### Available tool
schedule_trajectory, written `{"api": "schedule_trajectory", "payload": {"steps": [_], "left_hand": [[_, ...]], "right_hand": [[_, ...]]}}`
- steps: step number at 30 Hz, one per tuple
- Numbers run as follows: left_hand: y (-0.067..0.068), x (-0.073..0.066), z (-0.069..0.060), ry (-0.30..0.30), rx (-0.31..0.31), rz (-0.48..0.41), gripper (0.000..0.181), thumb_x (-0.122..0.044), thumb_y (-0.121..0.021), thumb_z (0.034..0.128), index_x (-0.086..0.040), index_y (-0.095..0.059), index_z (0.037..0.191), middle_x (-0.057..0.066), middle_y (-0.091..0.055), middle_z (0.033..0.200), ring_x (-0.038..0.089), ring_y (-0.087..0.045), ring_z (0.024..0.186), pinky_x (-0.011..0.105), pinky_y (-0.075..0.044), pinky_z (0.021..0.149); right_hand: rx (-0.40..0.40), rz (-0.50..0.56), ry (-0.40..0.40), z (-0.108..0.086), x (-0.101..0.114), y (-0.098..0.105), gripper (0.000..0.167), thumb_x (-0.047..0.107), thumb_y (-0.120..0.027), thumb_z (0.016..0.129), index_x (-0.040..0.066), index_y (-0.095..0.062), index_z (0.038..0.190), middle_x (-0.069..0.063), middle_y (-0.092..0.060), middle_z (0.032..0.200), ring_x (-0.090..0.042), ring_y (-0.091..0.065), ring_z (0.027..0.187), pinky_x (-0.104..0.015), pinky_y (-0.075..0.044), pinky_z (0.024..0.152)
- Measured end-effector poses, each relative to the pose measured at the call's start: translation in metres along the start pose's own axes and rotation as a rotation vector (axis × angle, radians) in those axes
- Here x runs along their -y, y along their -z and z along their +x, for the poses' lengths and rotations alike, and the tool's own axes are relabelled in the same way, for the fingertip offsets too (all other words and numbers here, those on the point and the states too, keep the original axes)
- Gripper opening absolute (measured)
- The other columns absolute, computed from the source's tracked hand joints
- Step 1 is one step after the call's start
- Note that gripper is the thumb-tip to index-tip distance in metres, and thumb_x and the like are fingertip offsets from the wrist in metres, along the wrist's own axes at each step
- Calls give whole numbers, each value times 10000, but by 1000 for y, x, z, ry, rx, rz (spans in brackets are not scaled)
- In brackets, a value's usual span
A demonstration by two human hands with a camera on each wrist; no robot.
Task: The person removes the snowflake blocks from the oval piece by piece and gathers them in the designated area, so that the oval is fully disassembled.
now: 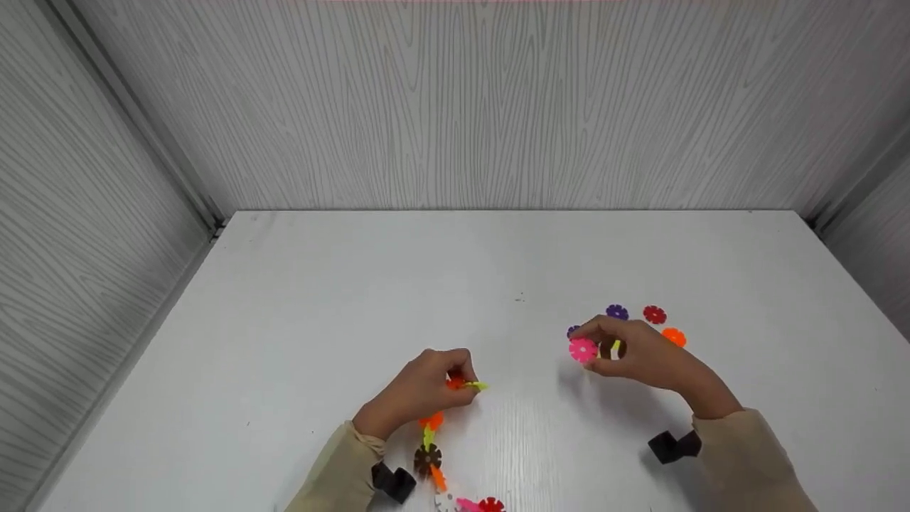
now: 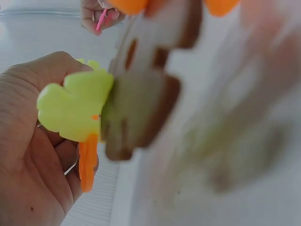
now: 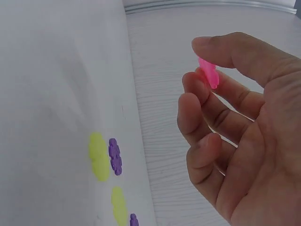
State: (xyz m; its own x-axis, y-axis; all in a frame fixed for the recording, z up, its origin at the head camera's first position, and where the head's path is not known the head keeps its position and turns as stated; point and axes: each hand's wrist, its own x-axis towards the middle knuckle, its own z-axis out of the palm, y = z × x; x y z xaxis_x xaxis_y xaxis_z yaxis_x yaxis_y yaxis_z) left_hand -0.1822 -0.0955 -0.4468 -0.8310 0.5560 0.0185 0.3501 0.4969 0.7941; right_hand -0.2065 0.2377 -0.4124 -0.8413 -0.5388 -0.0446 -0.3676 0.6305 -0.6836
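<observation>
A: What surrounds the table (image 1: 320, 284)?
B: There are three panels. The back panel (image 1: 498, 107) is pale grey and carries a wood-grain pattern, with the lines going mostly up and down. The left panel (image 1: 85, 249) and the right panel (image 1: 878, 235) have a similar pattern.
A: And at the corners?
B: A grey strip (image 1: 131, 99) runs down the left corner, and another strip (image 1: 860, 181) the right one.
A: How is the table's surface?
B: It is white, and it has a few small dark specks (image 1: 518, 299) near the middle.
</observation>
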Motion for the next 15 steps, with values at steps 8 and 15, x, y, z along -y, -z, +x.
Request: {"api": "schedule_trajectory", "payload": {"steps": [8, 15], "left_hand": [[2, 1, 0, 11, 3, 30, 47, -80, -636, 852, -111, -619, 822, -10, -663, 832, 92, -511, 708, 208, -440, 643], [1, 1, 1, 9, 7, 15, 55, -80, -642, 855, -115, -612, 824, -11, -663, 847, 95, -519, 723, 211, -447, 652]], "right_hand": [[-58, 8, -69, -7, -24, 21, 376, 116, -681, 872, 104, -588, 1235, -58, -620, 1033, -131, -534, 826, -202, -483, 695], [-104, 21, -166, -16, -46, 39, 405, 123, -653, 893, 108, -557, 1286, -69, -600, 1039, -183, -546, 907, -232, -494, 732]]}}
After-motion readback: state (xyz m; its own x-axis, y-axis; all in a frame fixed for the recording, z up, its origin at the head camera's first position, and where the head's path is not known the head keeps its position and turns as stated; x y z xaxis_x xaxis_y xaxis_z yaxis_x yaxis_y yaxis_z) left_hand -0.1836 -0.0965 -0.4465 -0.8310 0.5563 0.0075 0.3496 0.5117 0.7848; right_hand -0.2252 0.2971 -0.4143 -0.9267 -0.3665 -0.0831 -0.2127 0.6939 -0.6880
